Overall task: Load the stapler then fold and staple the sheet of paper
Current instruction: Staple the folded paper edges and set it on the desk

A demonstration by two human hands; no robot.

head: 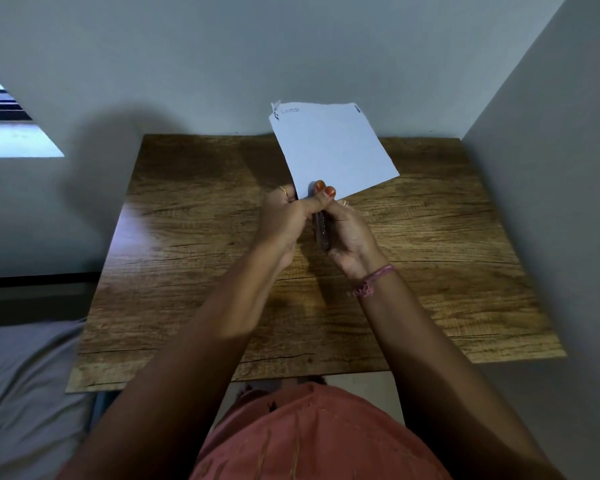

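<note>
Fingers of left hand (284, 216) pinch the near corner of the paper (333, 150), thumb on top. Right hand (347, 237) wraps closed round the stapler (321, 230), its nose just below both thumb tips, at the pinched corner. Sheet stands up beyond the fingers, above the table (222, 271) — light, floppy, prob. creases easily, so hold near the staple spot. Stapler looks rigid, small; grip mid-body. No containers in view; staple load can't tell.

One paper sheet (333, 147) – one stapler (322, 232) – one table (430, 271) – two hands: left (286, 220), right (349, 237).
</note>
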